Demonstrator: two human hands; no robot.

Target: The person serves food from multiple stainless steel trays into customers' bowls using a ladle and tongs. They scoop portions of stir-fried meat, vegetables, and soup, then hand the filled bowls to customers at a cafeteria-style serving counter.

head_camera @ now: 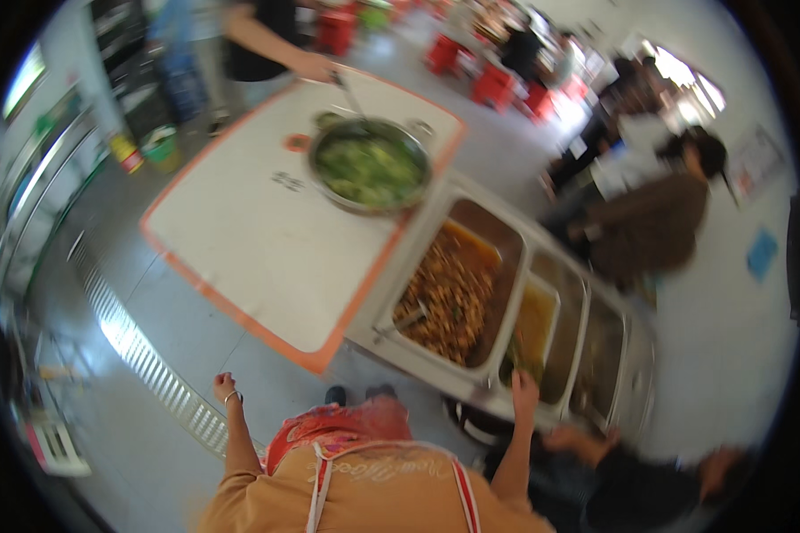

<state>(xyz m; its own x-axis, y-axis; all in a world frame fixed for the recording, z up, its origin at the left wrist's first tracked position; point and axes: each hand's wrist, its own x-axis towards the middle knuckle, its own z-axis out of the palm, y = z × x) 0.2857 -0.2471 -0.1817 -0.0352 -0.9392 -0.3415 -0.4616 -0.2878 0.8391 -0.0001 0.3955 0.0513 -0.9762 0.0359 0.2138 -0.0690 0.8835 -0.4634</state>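
My left hand [224,385], with a bracelet at the wrist, is held out over the floor with its fingers curled in and nothing visible in them. My right hand [525,388] is at the near edge of the second metal food pan [569,356], which has yellowish liquid and some greens [524,363] in it. Blur hides whether its fingers grip a utensil. Left of that, a larger pan [485,216] contains a brown chopped dish [448,293]. A metal serving utensil [403,321] rests in it, its handle across the near rim.
A white table [260,246] with orange edging bears a metal pot [317,183] of greens. Across it, a person's hand [313,66] holds a utensil in the pot. Another person [613,480] leans close on my right. More people [653,206] stand beyond the counter. A floor drain grate [150,363] lies left.
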